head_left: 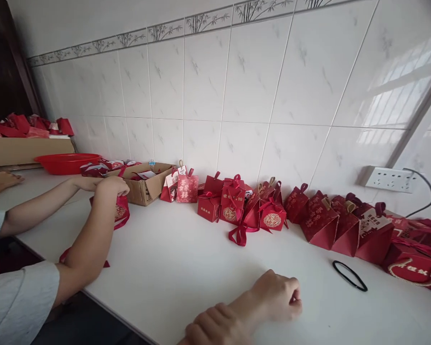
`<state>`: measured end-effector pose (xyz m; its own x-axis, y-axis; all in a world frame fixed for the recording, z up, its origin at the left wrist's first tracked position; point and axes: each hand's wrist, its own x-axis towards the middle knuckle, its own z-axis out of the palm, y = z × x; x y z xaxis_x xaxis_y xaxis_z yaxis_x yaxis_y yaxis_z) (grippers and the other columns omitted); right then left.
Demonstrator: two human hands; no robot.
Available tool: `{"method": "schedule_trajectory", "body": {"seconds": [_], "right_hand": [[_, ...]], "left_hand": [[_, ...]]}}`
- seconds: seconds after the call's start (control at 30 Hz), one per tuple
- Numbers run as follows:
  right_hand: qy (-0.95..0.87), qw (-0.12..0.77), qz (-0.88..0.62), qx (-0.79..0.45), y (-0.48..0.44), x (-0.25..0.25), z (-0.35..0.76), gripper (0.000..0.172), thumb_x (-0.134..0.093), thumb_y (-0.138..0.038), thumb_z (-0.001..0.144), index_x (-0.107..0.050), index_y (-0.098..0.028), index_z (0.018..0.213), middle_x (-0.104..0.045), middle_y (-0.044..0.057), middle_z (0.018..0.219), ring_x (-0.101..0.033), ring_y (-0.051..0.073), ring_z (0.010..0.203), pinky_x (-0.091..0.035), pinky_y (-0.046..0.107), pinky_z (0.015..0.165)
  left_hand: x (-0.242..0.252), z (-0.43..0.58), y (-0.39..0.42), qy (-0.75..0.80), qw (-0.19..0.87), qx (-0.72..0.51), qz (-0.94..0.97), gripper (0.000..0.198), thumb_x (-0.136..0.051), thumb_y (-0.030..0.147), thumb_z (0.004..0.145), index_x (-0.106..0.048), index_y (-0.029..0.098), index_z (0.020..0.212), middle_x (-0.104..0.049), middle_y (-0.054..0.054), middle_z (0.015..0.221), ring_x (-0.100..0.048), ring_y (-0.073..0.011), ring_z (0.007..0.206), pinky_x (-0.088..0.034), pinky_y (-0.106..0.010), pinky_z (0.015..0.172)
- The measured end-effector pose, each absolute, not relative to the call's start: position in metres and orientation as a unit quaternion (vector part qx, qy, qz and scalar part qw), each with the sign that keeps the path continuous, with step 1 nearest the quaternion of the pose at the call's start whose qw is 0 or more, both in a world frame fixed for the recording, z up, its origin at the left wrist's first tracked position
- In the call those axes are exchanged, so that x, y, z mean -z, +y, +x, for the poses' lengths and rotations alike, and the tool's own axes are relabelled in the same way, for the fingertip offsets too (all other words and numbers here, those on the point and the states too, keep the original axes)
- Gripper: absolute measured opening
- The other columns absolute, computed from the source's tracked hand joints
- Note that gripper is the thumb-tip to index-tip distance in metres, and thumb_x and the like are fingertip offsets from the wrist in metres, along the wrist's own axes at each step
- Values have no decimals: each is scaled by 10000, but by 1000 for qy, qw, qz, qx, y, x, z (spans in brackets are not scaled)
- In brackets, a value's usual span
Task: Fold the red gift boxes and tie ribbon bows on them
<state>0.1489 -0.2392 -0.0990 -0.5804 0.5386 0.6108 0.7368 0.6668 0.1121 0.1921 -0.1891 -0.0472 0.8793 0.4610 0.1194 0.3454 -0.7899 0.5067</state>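
Observation:
My right hand rests on the white counter as a loose fist, fingers curled in, with nothing showing in it. My left hand lies at the bottom edge against my right forearm, knuckles up and fingers closed, partly cut off. A row of red gift boxes with ribbons stands along the tiled wall beyond my hands. A black hair tie lies on the counter to the right of my right hand.
On the left, a co-worker in grey sleeves has both hands on a red gift box. Behind it is an open cardboard box, then a red basin. A white power strip is on the wall at right.

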Motion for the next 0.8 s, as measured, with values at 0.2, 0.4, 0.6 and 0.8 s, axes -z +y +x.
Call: {"method": "schedule_trajectory", "body": {"seconds": [0.2,0.4,0.6,0.8], "right_hand": [[-834,343,-400,162,-247,64,191,661,-66,-528,963,-554,-187,677,-549,25,586,-467,159,519,-339,310,541],[-796,413,-393,204,-247,68,127,709,-13,-527,956,-495,-206,548,-513,9,484,-420,155,426,-285,323,480],[-859,345,-360,118,-276,48,74,361,-401,-440,893,-547,-228,640,-576,-21,574,-489,156,497,-393,347,520],[-914,203,-347,-51,-299,11,102,343,-405,-407,923,-612,-160,1041,-682,62,956,-601,215,845,-453,397,787]], "left_hand": [[47,196,-193,213,207,-115,948,51,-519,247,818,-532,198,818,-692,19,777,-616,-117,689,-438,-266,886],[44,195,-192,183,194,-103,958,53,-517,255,843,-519,203,838,-722,35,869,-661,-119,776,-442,-254,886],[38,196,-192,183,184,-85,962,38,-526,232,842,-528,194,841,-725,2,891,-678,-155,825,-455,-264,828],[38,195,-190,157,242,-98,952,26,-494,208,836,-506,195,816,-701,-9,880,-652,-165,797,-408,-261,722]]}}
